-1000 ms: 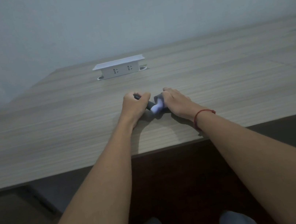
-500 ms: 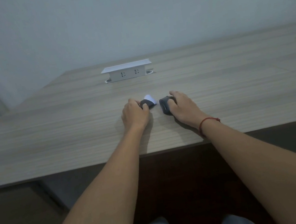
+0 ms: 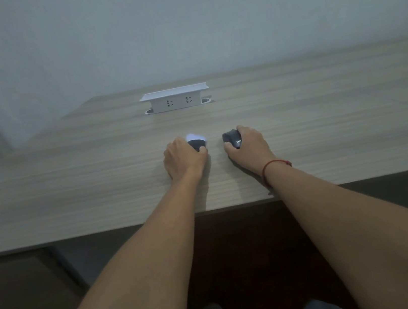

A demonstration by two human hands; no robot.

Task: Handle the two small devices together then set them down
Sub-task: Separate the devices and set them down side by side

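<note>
The device in the left hand point(image 3: 184, 158) is a small dark device point(image 3: 196, 143) with a bright white glow at its far tip; it shows just past the knuckles, at the thumb side of that hand. The left hand is curled around it, fingers folded over the dark body, and hand and device sit low on the table point(image 3: 70, 190); whether the device itself touches the wood is hidden by the fingers. The second device point(image 3: 232, 139), dark and rounded with pale lettering on its near face, is in the right hand point(image 3: 248, 147), which cups it from its outer side, thumb on the near edge and fingers wrapped over the top. This one also sits at table level, though contact underneath cannot be made out. The two devices are apart, with a strip of bare wood between the hands.

A red string bracelet point(image 3: 275, 166) circles the right wrist. Both forearms reach in over the near table edge. Well beyond the hands, nearer the left one, a white pop-up socket box point(image 3: 175, 100) stands raised from the tabletop, two outlets on its front. Beyond it is a plain pale wall point(image 3: 178, 25).
</note>
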